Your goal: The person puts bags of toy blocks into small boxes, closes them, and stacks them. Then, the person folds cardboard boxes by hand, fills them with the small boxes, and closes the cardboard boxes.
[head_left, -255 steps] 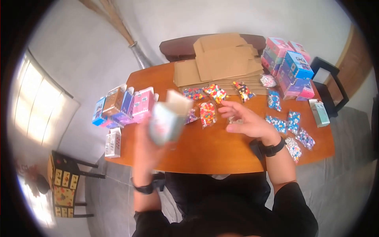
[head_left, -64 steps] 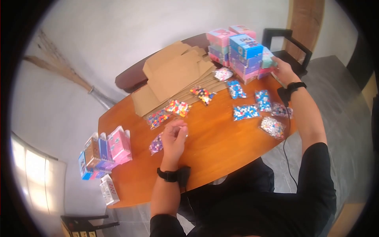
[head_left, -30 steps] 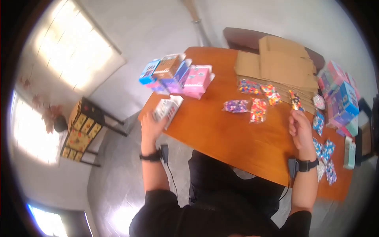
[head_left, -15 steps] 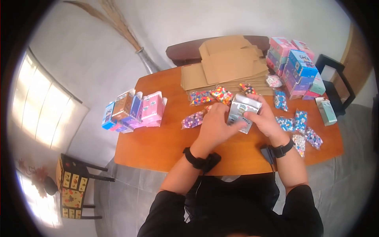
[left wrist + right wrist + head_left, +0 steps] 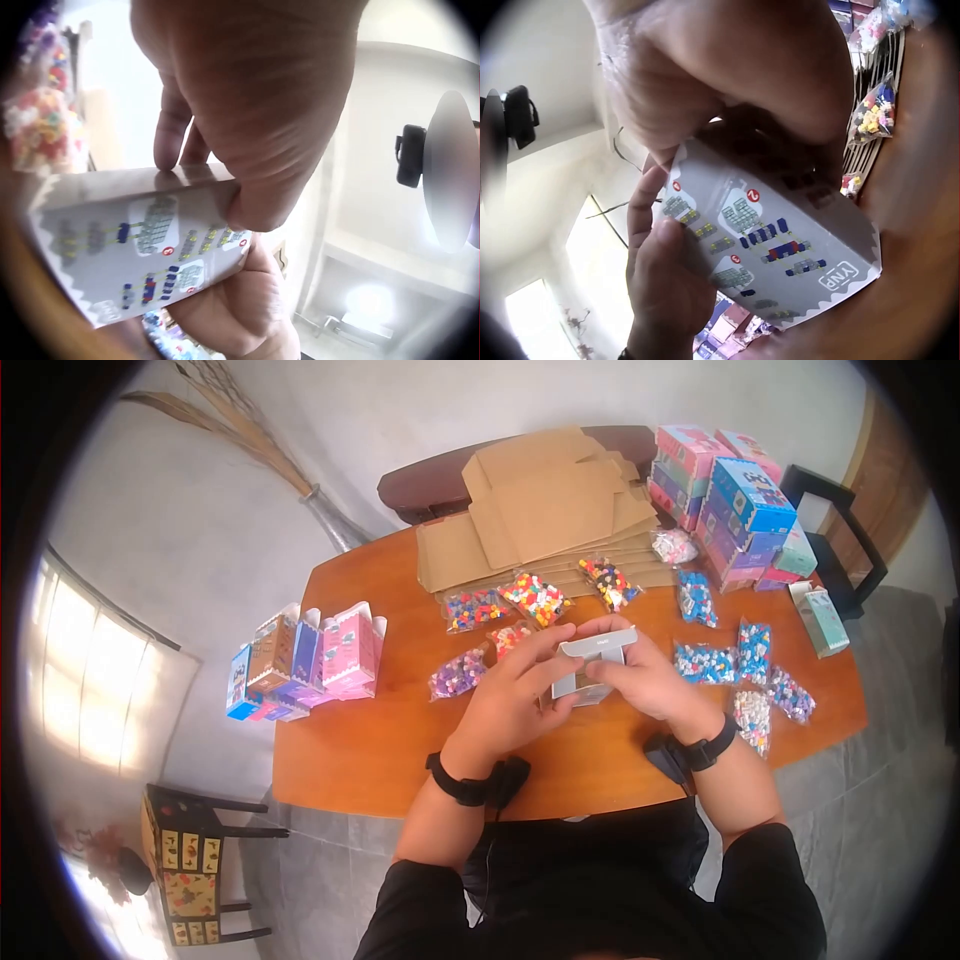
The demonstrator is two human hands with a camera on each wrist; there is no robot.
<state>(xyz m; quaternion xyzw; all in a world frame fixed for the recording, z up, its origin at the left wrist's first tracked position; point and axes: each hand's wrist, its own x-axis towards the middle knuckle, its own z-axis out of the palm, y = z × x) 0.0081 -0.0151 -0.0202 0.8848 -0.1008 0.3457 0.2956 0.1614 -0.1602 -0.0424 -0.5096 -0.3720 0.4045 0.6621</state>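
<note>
A small grey-white carton (image 5: 600, 644) with printed brick-building diagrams is held between both hands over the front middle of the table. Its upper end faces the head camera. My left hand (image 5: 512, 698) grips its left side, thumb and fingers at the upper edge. From the other side my right hand (image 5: 652, 672) holds it, thumb by the opening. Both wrist views show numbered diagrams on the carton's side. Beside the left hand lie a bag of purple pieces (image 5: 458, 675) and a partly hidden bag of red and orange pieces (image 5: 510, 636).
Flattened brown cardboard (image 5: 550, 510) lies at the back. Coloured boxes (image 5: 350, 650) stand on the left, and a taller stack (image 5: 745, 510) on the right. A mint box (image 5: 822, 622) stands near the right edge. Several bags of blue pieces (image 5: 704, 662) lie right of the hands.
The right hand has left the stack at right. The left hand has brought the grey-white carton from the table's left edge to the middle, where both hands now hold it, tipped differently.
</note>
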